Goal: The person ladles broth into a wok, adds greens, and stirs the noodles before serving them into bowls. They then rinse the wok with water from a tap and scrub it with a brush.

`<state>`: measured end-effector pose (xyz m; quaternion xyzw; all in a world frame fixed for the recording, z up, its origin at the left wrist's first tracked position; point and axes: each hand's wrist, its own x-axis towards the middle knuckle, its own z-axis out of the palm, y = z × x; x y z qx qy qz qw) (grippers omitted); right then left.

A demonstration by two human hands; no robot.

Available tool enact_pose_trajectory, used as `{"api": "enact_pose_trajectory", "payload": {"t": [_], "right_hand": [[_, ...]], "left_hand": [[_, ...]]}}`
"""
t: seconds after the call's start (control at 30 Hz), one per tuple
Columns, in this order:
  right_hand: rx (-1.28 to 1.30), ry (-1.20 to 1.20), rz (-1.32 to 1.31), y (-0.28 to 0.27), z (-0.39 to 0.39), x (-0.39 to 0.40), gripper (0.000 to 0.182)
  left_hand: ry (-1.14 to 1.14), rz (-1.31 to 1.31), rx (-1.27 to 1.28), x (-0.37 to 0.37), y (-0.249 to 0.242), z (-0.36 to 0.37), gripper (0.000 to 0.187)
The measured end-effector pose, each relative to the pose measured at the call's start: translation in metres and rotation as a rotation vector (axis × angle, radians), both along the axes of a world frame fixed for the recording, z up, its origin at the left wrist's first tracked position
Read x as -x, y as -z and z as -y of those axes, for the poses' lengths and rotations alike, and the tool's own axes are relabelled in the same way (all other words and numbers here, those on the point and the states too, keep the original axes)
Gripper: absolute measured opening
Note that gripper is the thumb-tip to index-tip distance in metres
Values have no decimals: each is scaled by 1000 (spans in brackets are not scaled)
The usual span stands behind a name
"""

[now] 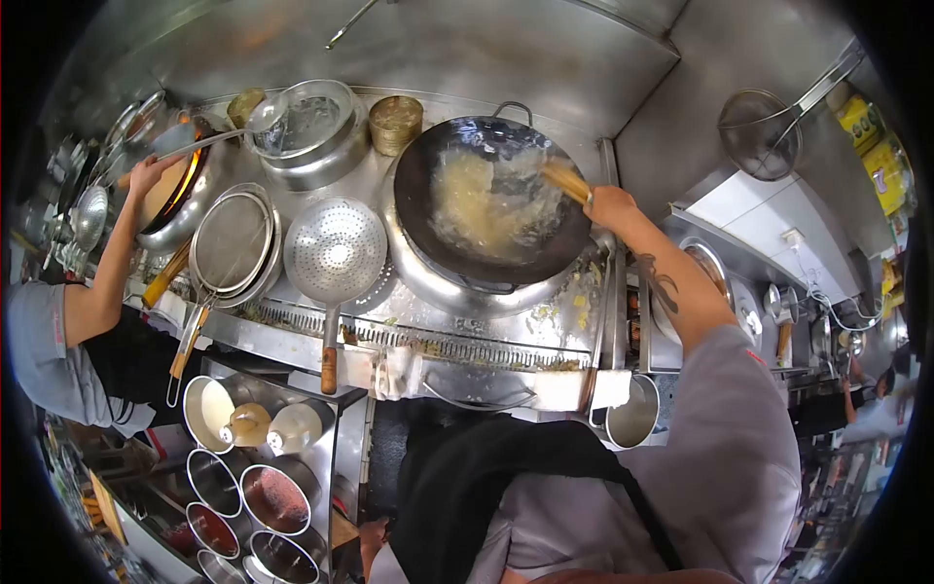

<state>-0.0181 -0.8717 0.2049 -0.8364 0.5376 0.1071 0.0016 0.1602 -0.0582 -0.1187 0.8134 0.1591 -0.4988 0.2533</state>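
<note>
My right hand (611, 208) is closed around a bamboo wok brush (566, 181). The brush reaches over the right side of a large black wok (413, 222), its far end at the churning liquid. Pale yellowish, blurred liquid (474, 200) swirls in the wok, which sits on a round metal burner ring. At the lower edge, a small skin-toned patch (374, 541) beside my apron may be my left hand; its fingers cannot be made out. A perforated metal ladle strainer (336, 250) with a wooden handle lies left of the wok.
At far left, a co-worker's hand (146, 175) holds a long-handled ladle near a flaming wok. Mesh strainers (232, 243), a metal pot (311, 167) and a tin (395, 125) stand nearby. Sauce containers (276, 498) fill the lower left. A skimmer (761, 134) hangs at right.
</note>
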Motion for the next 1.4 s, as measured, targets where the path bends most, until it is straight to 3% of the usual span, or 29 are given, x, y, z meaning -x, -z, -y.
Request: {"api": "enact_pose_trajectory", "payload": {"t": [0.07,0.13,0.23,0.27,0.33,0.43,0.5,0.67,0.77,0.87,0.97,1.03,1.1,1.23,1.4], "right_hand": [[79,0,57,13,2,-2,42],[-49,-191,-81,16,-9,4,42],[-54,-194,-65,-27,-14,-8,40],[-24,-173,-95,-17,7,-19,34],[143,-187,32,1,23,-54,29],[-138,-184,226,7,-11,-127,27],[-37,-241,242,35,-59,-155,27],[-164,-448,36,-4,-145,-95,31],[-155,-387,-107,-9,-103,-53,32],[-14,-219,-68,12,-35,-57,30],[40,-155,25,32,-41,-61,31],[26,-208,-53,18,-56,-50,30],[-59,-199,-92,-2,-53,-26,31],[106,-65,33,10,2,-34,29],[18,-161,-47,15,-29,-22,32]], "left_hand": [[65,63,22,-6,-9,-14,18],[145,117,53,-13,-8,-21,18],[255,187,84,-13,-11,-30,18],[290,212,93,-13,-15,-29,18],[371,257,115,-12,-21,-28,18],[500,308,152,-5,-23,-29,18],[585,338,186,-1,-20,-30,18],[756,409,272,19,2,-38,18],[856,468,314,27,20,-44,18],[976,527,365,31,35,-42,18],[1100,588,421,34,61,-39,18],[1181,635,451,28,84,-30,18],[1184,633,452,28,78,-44,19],[1191,641,469,21,48,-31,19],[1201,665,477,-5,26,-21,20]]}}
